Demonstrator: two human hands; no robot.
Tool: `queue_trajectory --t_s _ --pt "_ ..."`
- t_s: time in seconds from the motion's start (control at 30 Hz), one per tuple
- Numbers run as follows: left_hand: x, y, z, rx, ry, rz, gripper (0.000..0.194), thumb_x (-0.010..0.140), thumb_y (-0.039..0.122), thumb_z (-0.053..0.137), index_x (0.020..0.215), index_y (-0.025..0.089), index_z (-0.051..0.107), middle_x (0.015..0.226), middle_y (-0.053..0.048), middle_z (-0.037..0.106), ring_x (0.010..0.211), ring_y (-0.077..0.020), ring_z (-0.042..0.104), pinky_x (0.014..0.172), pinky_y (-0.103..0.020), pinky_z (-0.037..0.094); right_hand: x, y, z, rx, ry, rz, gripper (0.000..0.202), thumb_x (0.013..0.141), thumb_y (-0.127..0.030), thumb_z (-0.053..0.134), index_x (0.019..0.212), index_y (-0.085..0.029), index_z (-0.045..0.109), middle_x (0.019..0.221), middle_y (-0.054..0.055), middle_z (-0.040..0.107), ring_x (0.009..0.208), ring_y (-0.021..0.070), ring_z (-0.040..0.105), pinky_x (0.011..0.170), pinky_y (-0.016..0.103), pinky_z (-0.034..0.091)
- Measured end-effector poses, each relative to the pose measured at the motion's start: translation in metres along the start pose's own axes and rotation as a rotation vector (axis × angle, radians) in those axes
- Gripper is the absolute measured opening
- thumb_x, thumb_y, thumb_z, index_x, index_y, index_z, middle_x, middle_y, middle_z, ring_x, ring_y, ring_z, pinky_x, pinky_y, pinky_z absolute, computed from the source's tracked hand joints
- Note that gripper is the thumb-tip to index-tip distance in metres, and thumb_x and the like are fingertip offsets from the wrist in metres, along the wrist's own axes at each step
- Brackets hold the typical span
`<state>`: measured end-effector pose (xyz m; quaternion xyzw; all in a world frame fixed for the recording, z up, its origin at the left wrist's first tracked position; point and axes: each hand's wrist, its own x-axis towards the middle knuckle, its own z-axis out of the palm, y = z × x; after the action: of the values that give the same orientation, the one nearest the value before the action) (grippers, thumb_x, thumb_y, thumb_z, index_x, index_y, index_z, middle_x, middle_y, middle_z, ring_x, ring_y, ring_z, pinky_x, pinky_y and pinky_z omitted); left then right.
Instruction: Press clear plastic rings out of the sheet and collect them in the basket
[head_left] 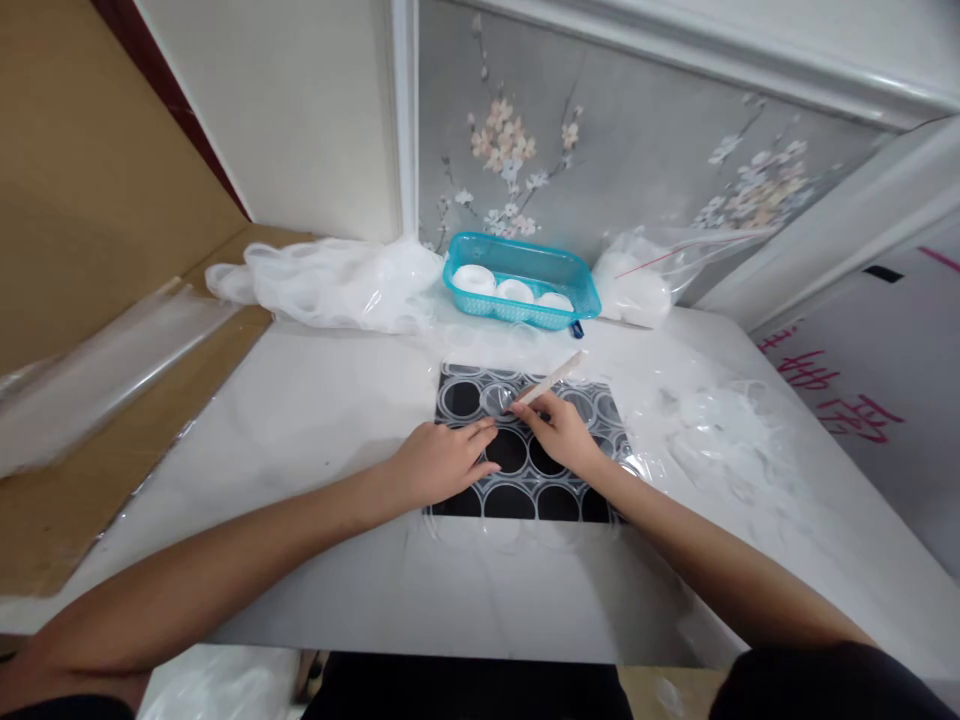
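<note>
A clear plastic sheet with rows of round cut outlines (506, 450) lies over a black rectangular mat (460, 399) in front of me. My left hand (450, 462) rests on its left part, fingers stretched out and holding nothing. With closed fingers, my right hand (561, 432) grips a pale flat stick (553, 377). The stick slants up to the right, its lower end at the sheet near a circle in the back row. My right fingertips hide part of that circle. Both hands are close together, a small gap between them.
Behind the mat stands a blue plastic basket (525, 255) with white round rolls. Ring-patterned clear plastic (352, 285) is heaped at its left, a clear bag (637, 280) at its right. Clear plastic scraps (720, 430) lie on the right. Cardboard (187, 350) borders the left.
</note>
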<state>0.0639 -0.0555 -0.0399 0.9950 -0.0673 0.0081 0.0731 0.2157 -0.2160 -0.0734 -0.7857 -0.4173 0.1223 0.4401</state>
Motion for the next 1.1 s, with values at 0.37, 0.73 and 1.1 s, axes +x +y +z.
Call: queue_trajectory --t_s 0.37,0.73,1.1 --pt "0.006 0.004 0.001 0.071 -0.084 -0.008 0.051 0.098 0.048 0.045 0.138 0.017 0.053 0.144 -0.013 0.049 0.096 -0.0269 0.070 0.064 -0.033 0.054 0.002 0.002 -0.002 0.055 0.019 0.036 0.032 0.091 -0.049 0.053 0.088 -0.020 0.067 0.088 0.008 0.071 0.087 0.0251 0.066 0.076 0.037 0.049" --pt "0.008 0.007 -0.002 0.113 -0.161 -0.025 0.052 0.099 0.047 0.043 0.140 0.016 0.051 0.146 -0.011 0.047 0.095 -0.0285 0.070 0.064 -0.036 0.054 -0.001 0.000 -0.006 0.078 -0.015 0.015 0.031 0.092 -0.048 0.054 0.092 -0.020 0.066 0.093 0.009 0.072 0.090 0.0253 0.067 0.079 0.038 0.051" --pt "0.012 0.008 -0.004 0.067 -0.152 -0.033 0.051 0.098 0.045 0.046 0.139 0.015 0.052 0.143 -0.012 0.050 0.102 -0.0298 0.068 0.070 -0.037 0.055 -0.005 0.003 -0.003 -0.118 0.026 -0.212 0.022 0.096 -0.031 0.052 0.093 -0.019 0.069 0.096 0.008 0.073 0.095 0.0233 0.066 0.082 0.038 0.052"
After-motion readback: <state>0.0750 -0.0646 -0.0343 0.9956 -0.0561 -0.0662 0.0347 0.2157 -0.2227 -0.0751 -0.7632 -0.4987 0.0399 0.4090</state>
